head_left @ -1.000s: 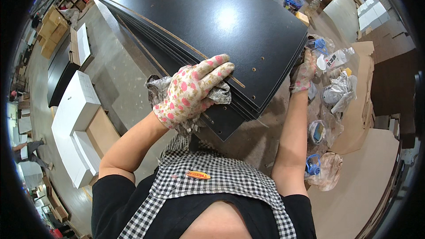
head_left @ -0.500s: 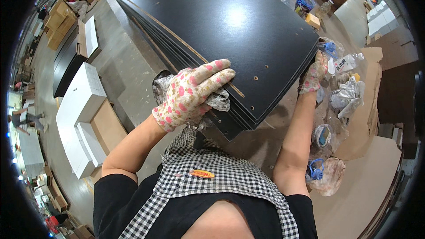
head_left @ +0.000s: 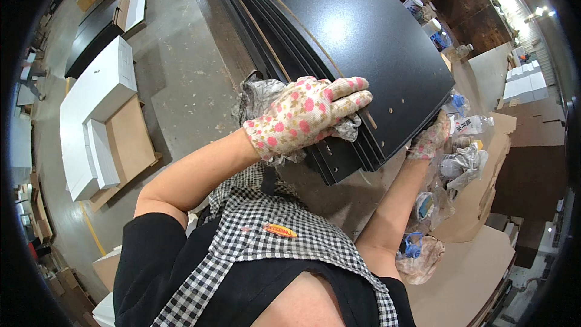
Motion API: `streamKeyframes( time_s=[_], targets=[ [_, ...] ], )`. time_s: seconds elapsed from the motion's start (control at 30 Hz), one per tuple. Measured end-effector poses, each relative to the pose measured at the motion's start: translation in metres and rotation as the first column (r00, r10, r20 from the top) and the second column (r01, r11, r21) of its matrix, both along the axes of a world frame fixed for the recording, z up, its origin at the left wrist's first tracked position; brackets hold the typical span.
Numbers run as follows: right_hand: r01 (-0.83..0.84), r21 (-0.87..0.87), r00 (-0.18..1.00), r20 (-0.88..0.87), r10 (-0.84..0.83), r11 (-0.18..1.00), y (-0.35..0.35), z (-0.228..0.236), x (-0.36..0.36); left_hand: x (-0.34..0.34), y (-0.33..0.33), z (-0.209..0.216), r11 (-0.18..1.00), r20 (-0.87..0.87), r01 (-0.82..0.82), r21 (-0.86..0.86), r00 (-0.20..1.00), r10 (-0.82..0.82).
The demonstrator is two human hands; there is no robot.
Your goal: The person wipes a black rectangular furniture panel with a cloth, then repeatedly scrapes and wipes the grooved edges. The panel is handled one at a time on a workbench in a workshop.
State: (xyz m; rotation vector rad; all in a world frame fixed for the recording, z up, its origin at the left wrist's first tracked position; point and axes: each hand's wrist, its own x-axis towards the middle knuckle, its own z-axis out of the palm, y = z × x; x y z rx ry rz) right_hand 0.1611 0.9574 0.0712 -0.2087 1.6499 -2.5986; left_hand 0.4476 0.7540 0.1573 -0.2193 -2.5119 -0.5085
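My left hand [head_left: 308,115], in a flower-patterned knit glove, is closed around a crumpled grey rag [head_left: 257,97]. It presses the rag to the left edges of a stack of glossy black panels, its fingertips reaching over the top panel [head_left: 375,42]. Small drilled holes and a short groove show near that panel's front end. At the right front corner, my right hand [head_left: 431,138], gloved alike, grips the panel's edge; its fingertips are partly hidden. Several more black panels [head_left: 340,160] lie beneath, their edges stepped out to the left.
On the right, a brown cardboard sheet [head_left: 493,169] lies beside a clear plastic bottle [head_left: 472,125], crumpled plastic and a blue-handled container [head_left: 413,245]. White boxes [head_left: 97,115] stand on the floor at the left. Jars and bottles [head_left: 431,27] line the panels' far right side.
The view has turned, so the panels sit farther right in it. Their edges appear more spread at the left. My left hand still holds the rag there, and my right hand stays at the corner.
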Motion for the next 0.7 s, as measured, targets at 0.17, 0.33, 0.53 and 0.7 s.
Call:
streamKeyframes(
  time_s=[0.17,0.33,0.53,0.7],
  targets=[
    [0.073,-0.003,0.993,-0.095,-0.073,0.997,-0.005,-0.003,0.004,-0.006,0.000,-0.002,0.998,0.023,-0.014,0.053,1.000,0.013],
    [0.281,-0.006,0.846,-0.470,-0.251,0.960,0.004,0.049,0.064,0.000,-0.019,0.001,0.975,-0.103,0.023,0.221,0.995,0.000],
    [-0.174,0.662,0.539,-0.556,0.633,0.729,0.037,0.109,0.193,0.029,-0.050,-0.020,0.971,-0.033,-0.141,0.195,0.988,0.150],
    [-0.171,0.853,0.492,-0.360,0.793,0.493,0.013,0.099,0.220,0.032,-0.056,-0.037,0.983,-0.049,-0.095,0.159,0.993,0.104]
  ],
)
